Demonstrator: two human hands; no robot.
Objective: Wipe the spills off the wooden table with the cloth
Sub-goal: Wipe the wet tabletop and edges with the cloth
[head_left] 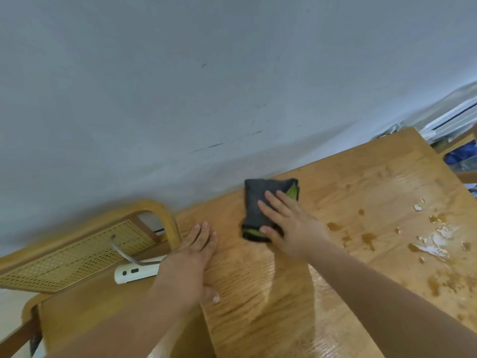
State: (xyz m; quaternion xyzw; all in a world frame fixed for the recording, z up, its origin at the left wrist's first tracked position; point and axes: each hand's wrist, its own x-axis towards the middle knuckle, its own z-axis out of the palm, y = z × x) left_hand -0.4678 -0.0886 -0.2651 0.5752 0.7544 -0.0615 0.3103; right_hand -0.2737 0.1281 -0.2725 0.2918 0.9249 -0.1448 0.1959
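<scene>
A folded dark grey cloth [260,202] with a green underside lies on the wooden table [271,293] near its far edge by the wall. My right hand [289,223] lies flat on the cloth's right half, fingers straight and spread, thumb at the cloth's near corner. My left hand [191,259] rests flat on the table's left edge, fingers straight, apart from the cloth. Brownish and clear wet spills [428,244] are scattered over the table to the right of the cloth.
A wooden chair with a cane back [77,254] stands at the table's left. A white device [136,272] with a metal bar lies on the chair's seat. A grey wall [206,86] runs behind the table. Clutter shows at the far right [459,153].
</scene>
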